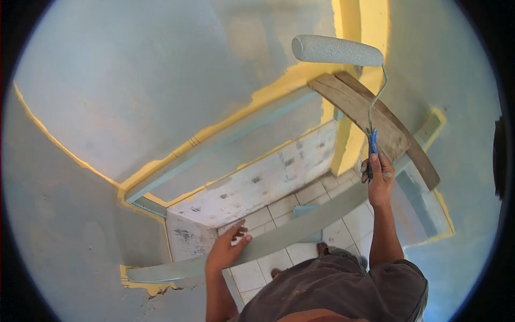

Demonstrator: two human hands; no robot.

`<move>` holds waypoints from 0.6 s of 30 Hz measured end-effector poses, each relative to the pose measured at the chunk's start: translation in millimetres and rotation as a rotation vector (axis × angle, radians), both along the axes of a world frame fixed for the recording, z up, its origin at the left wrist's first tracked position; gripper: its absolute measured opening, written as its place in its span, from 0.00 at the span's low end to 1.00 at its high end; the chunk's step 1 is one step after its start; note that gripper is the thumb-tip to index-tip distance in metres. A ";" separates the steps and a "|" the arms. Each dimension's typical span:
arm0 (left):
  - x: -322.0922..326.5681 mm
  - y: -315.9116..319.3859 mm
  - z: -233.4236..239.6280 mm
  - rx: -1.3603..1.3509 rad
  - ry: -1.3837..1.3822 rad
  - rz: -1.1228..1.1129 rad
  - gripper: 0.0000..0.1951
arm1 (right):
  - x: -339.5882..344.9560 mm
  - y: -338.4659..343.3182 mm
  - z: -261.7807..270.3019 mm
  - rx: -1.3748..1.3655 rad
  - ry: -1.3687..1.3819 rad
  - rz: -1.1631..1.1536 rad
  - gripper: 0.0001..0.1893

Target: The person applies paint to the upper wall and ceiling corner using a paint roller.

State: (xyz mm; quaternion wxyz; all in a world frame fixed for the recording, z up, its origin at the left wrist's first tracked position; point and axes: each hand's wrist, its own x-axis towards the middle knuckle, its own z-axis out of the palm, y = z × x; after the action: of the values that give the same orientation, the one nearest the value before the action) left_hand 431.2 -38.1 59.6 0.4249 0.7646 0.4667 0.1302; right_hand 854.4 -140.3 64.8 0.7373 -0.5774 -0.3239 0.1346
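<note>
My right hand (379, 179) grips the blue and black handle of a paint roller (338, 50), held up at the upper right. The roller's sleeve is coated in pale grey-blue paint and lies over the yellow strip of wall beyond it in the view. My left hand (229, 247) is at the lower centre, fingers apart, over or against a long grey-green painted beam (297, 227); whether it touches is unclear. Past the hands stands a wall (161, 72) with grey-blue paint and yellow edges along a ledge.
Two worn wooden boards (362, 108) span from the ledge to the right side, behind the roller's frame. White floor tiles (281, 205) show below, with a light blue object (307, 211) partly hidden under the beam. The lower wall (257, 181) is white with dark smudges.
</note>
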 end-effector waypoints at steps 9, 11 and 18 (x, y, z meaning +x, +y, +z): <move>48.7 -7.6 -27.2 0.307 0.252 0.382 0.34 | 57.2 91.3 41.3 -0.279 0.132 0.343 0.17; 47.7 -8.0 -27.1 0.301 0.240 0.371 0.33 | 54.1 106.3 35.1 -0.315 0.139 0.355 0.18; 49.0 -11.4 -21.3 0.316 0.189 0.321 0.34 | 31.7 143.8 4.3 -0.447 0.165 0.422 0.26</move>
State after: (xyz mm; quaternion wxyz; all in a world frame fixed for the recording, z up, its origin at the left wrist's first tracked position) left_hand 480.2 -49.6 38.4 0.2284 0.7466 0.5936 0.1953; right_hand 886.1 3.4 69.1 0.5718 -0.6321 -0.3380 0.3990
